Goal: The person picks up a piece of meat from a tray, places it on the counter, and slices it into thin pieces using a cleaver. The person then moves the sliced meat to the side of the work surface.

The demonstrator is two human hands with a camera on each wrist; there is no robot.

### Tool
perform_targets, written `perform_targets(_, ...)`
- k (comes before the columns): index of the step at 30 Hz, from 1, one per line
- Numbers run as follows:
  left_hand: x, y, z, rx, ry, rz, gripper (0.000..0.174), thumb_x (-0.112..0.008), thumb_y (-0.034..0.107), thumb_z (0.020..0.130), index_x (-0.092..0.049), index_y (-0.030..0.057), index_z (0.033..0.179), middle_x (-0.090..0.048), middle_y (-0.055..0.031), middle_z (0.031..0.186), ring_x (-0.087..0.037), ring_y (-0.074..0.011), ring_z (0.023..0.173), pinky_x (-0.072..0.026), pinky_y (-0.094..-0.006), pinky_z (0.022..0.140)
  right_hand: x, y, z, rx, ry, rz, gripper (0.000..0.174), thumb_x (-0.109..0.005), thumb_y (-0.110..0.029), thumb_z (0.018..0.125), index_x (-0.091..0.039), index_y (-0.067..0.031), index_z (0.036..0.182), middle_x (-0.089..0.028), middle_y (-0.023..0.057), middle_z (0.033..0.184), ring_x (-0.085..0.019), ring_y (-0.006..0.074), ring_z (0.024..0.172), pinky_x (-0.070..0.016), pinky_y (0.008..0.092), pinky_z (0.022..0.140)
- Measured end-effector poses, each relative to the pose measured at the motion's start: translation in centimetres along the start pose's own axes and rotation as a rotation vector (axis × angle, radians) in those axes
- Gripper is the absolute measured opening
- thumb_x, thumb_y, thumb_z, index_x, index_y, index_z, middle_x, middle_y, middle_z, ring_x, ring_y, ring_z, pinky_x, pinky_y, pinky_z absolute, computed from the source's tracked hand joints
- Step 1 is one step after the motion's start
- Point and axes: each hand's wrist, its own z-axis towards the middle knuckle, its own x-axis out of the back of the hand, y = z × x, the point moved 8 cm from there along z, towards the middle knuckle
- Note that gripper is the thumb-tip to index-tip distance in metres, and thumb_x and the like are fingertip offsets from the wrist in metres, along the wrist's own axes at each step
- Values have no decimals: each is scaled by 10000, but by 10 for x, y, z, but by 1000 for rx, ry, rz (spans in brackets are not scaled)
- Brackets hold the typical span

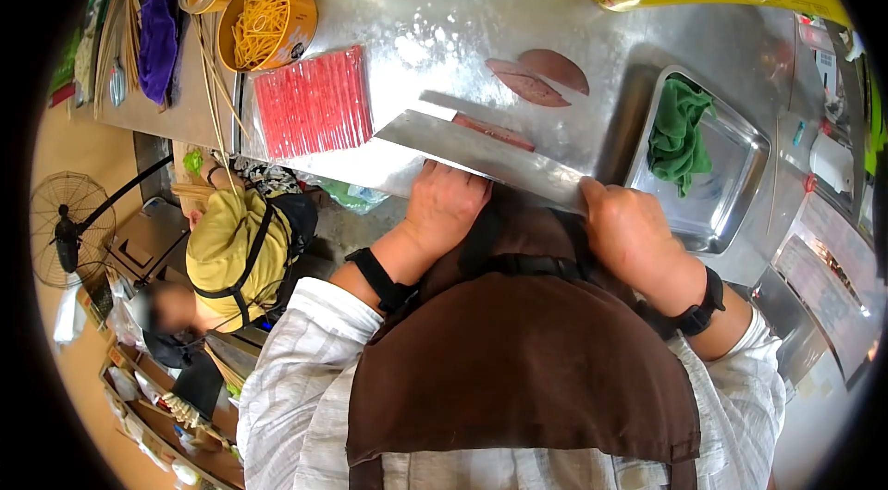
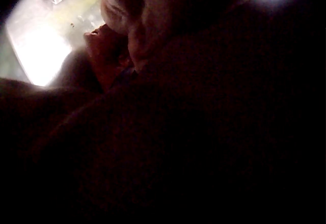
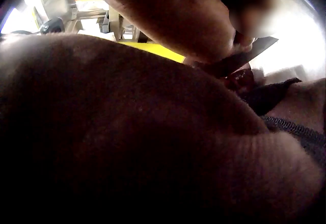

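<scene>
Brown apron point(image 1: 523, 361) cloth fills the near side of the knife point(image 1: 486, 162), with a red meat piece point(image 1: 497, 132) showing along the blade's far edge. The right hand point(image 1: 634, 224) wraps its fingers round the handle; the left hand point(image 1: 449, 203) bends its fingers close behind the blade, though whether they grip the meat I cannot tell. If the meat shifts, the edge could skid into those fingers; a stray tip could nick the plastic packet point(image 1: 313, 104) beside it.
</scene>
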Motion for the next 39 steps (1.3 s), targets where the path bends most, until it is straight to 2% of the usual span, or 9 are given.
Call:
perform_targets(8, 0, 2, 1, -19, 2, 34, 263, -765, 139, 697, -666, 34, 917, -634, -124, 882, -627, -329, 809, -516, -423, 714, 1, 1, 7, 9, -39, 2, 102, -542, -54, 842, -584, 38, 857, -653, 249, 736, -659, 421, 727, -529, 492, 648)
perform_targets(12, -1, 1, 1, -28, 8, 36, 241, -759, 148, 712, -669, 39, 908, -634, -119, 875, -627, -318, 791, -518, -409, 698, -6, 8, 11, -21, -71, 15, 106, -579, -53, 797, -577, -4, 891, -636, 234, 723, -638, 427, 721, -504, 504, 630)
perform_targets(15, -3, 2, 2, -23, -11, 36, 113, -662, 146, 773, -667, 45, 822, -607, -111, 835, -600, -304, 845, -518, -407, 734, -7, 8, 14, -30, -94, 10, 108, -562, -64, 814, -596, -3, 897, -641, 237, 729, -640, 430, 725, -507, 504, 638)
perform_targets(18, 0, 2, 4, -54, -13, 36, 234, -756, 146, 720, -672, 44, 914, -639, -116, 884, -631, -312, 794, -521, -401, 692, -10, 8, 17, -35, -116, 9, 122, -548, -76, 832, -612, 10, 888, -653, 243, 747, -654, 424, 730, -523, 493, 652)
perform_targets(24, -4, 0, 4, -73, -19, 24, 252, -758, 143, 711, -681, 51, 933, -649, -113, 915, -635, -306, 813, -526, -392, 695, -14, 8, 26, -61, -173, -24, 158, -533, -92, 851, -633, 31, 862, -673, 254, 783, -680, 405, 727, -555, 472, 662)
perform_targets(27, -2, 1, 6, -60, -14, 15, 108, -648, 128, 741, -672, 56, 817, -607, -94, 825, -611, -292, 813, -523, -400, 710, -14, 8, 29, -58, -190, -39, 163, -529, -90, 851, -638, 31, 867, -676, 255, 786, -684, 397, 721, -559, 468, 660)
perform_targets(30, -2, 1, 4, -79, -3, 17, 112, -646, 128, 740, -668, 56, 823, -607, -92, 832, -609, -288, 824, -523, -399, 710, -17, 6, 31, -81, -210, -29, 159, -526, -74, 839, -636, 26, 894, -671, 254, 779, -679, 402, 731, -552, 470, 663)
perform_targets(35, 2, 1, 7, -69, -23, 15, 178, -652, 125, 743, -680, 55, 905, -612, -84, 885, -604, -292, 859, -527, -395, 732, -20, 2, 46, -40, -203, 13, 173, -525, -44, 816, -625, 17, 942, -658, 253, 762, -663, 421, 762, -532, 487, 690)
perform_targets(39, -3, -2, 4, -13, -100, 30, 236, -655, 121, 755, -679, 43, 976, -615, -89, 979, -599, -291, 925, -528, -380, 784, -27, -3, 58, 7, -137, -84, 165, -556, -93, 821, -674, 20, 845, -694, 225, 813, -701, 370, 761, -571, 438, 673)
